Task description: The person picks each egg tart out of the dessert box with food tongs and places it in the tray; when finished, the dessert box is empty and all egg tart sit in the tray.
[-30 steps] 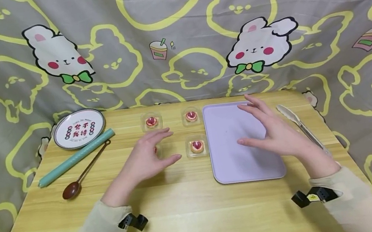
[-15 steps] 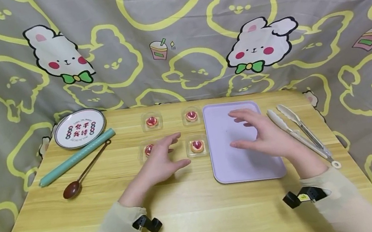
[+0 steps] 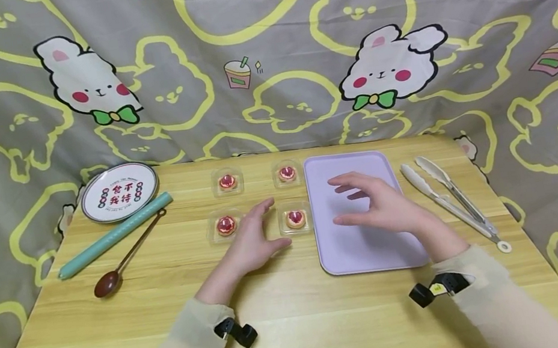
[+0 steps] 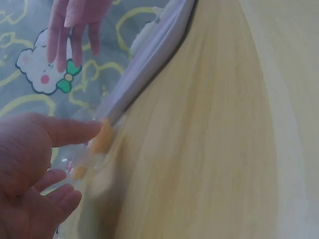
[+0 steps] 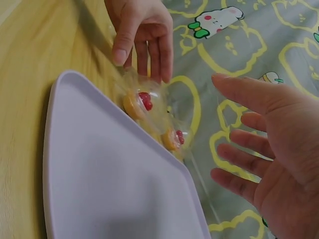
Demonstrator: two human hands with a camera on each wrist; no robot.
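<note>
My left hand [image 3: 254, 245] reaches over the table with thumb and fingers spread apart, holding nothing. Just beyond its fingertips sits a small tart in a clear plastic box [image 3: 295, 219], topped with red; in the left wrist view the thumb overlaps this tart [image 4: 102, 138]. Another boxed tart [image 3: 226, 225] lies to the left of that hand, and two more, a left one [image 3: 227, 182] and a right one [image 3: 287, 174], stand behind. Over the lilac tray [image 3: 349, 254] hovers my right hand [image 3: 379, 204], fingers loosely bent and parted, with nothing in its grasp.
Metal tongs [image 3: 453, 204] lie right of the tray. On the left are a white plate with red characters [image 3: 119, 193], a teal rod [image 3: 113, 236] and a brown long-handled spoon [image 3: 108, 284]. A patterned curtain [image 3: 279, 34] hangs behind the table's far edge.
My left hand has moved right, uncovering the front left tart and nearing the front right one. My right hand has shifted left and toward me over the tray, leaving the tongs fully visible.
</note>
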